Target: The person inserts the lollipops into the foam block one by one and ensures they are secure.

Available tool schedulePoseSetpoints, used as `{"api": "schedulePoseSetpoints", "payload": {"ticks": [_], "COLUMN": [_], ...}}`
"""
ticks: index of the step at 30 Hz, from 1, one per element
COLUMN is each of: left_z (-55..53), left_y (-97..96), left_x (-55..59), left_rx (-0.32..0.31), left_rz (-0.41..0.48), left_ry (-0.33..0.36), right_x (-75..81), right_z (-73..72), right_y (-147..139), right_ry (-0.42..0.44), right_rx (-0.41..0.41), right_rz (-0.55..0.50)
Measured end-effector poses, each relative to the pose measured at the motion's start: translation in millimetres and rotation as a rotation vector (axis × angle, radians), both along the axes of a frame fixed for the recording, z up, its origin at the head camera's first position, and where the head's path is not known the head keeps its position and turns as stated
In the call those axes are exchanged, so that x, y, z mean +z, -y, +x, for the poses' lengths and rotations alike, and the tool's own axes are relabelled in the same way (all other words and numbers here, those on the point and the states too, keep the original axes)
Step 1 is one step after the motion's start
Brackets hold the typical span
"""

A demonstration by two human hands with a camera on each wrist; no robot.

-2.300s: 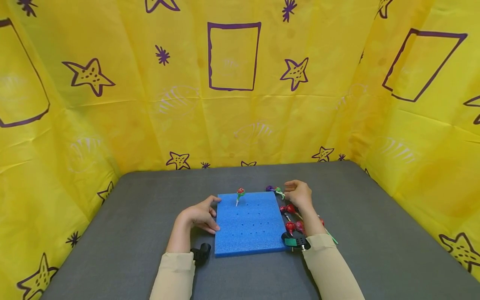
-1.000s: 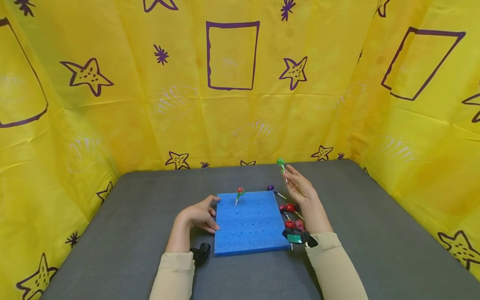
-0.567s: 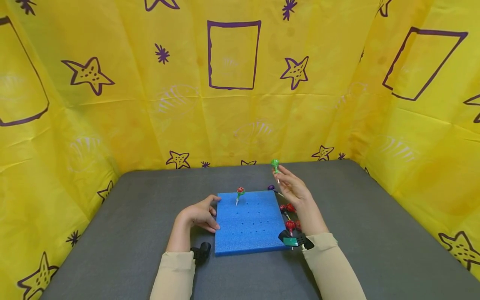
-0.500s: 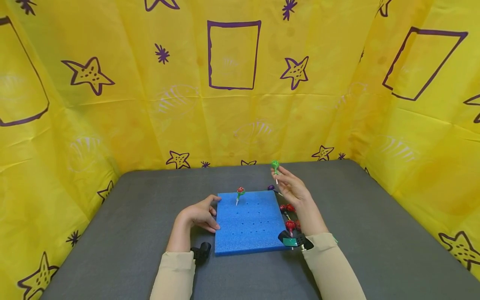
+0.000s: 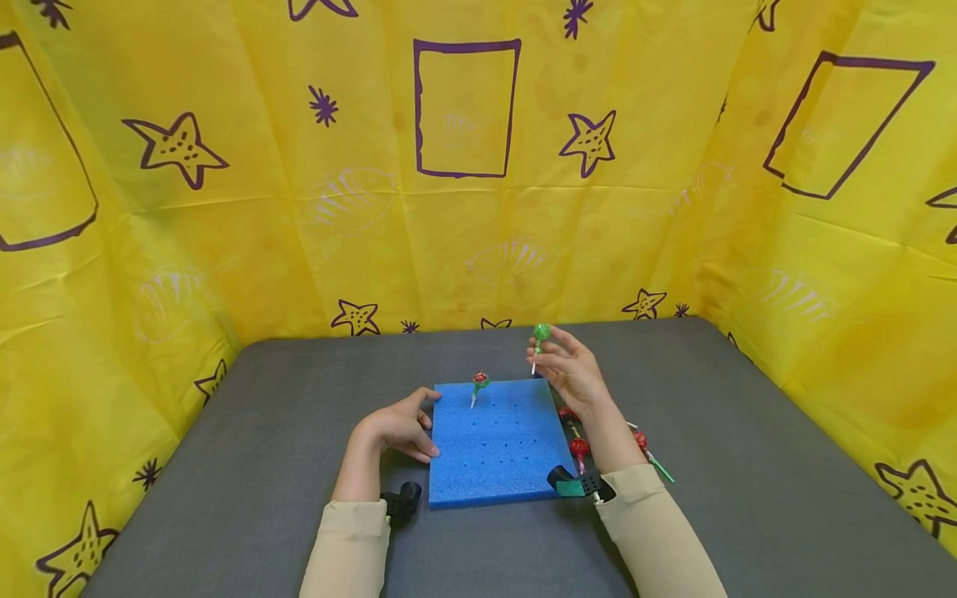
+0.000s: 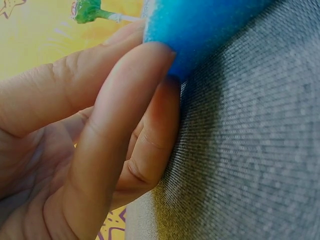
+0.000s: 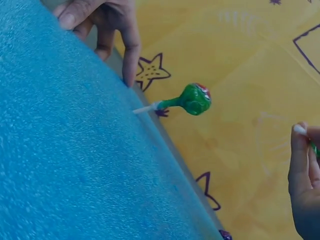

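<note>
My right hand [image 5: 577, 375] pinches the white stick of a green-wrapped lollipop [image 5: 542, 331], held upright over the far right corner of a blue foam board [image 5: 493, 486]. In the right wrist view, that hand [image 7: 305, 180] shows at the right edge with the stick's white end at its fingertips. My left hand [image 5: 399, 428] grips the board's left edge, thumb and fingers along the side. In the left wrist view, the thumb [image 6: 120, 95] presses at the foam's corner. A red-and-green lollipop [image 5: 480, 381] stands in the board near its far left, amid rows of small holes.
Red lollipops [image 5: 579, 448] lie right of the board, partly hidden by my right forearm. Farther right lies another red lollipop [image 5: 640, 440] beside a green stick [image 5: 661, 468]. The grey table [image 5: 299, 432] is enclosed by yellow patterned cloth [image 5: 262, 249].
My right hand has picked the green lollipop up from beside the board's far right corner, raised it upright and carried it left to above that corner. The left hand has stayed put.
</note>
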State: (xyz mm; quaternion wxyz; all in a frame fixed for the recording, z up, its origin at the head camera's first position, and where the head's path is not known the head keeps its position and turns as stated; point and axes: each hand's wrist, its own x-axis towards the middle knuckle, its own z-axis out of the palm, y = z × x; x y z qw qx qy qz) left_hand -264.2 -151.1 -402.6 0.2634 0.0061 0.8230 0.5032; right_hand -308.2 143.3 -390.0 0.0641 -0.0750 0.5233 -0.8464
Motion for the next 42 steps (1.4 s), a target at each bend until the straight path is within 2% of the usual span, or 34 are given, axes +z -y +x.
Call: {"api": "schedulePoseSetpoints", "payload": {"ticks": [6,9,13,20,26,32,42], "left_z": [0.3,0.0,-0.5,-0.7,-0.1,0.7,0.3], "left_y": [0.1,0.3,0.5,0.8,0.4,0.2,0.8], "left_x": [0.0,-0.2,-0.3,0.7,1.7,2.7,1.1], "left_rx": [-0.007,-0.011,-0.012,-0.011,-0.009,-0.007,-0.013], "left_rz": [0.009,0.016,0.018,0.019,0.015,0.003,0.009], "left_ry": [-0.003,-0.002,-0.001,0.005,0.013,0.021,0.014], "right_x": [-1.9,-3.5,-6.0,-10.1,-14.4,-19.4,-27.1], "right_z": [2.1,3.4,4.8,4.5,4.2,4.4,4.7], "right_y": [12,19,26,34,42,48,52], "right_ry": [-0.045,-0.068,-0.105,-0.142,-0.174,-0.173,-0.200], "right_rx": [-0.087,-0.131,-0.156,-0.157,-0.151,-0.116,-0.115], "right_rz": [0.093,0.172,0.255,0.283,0.356,0.399,0.462]}}
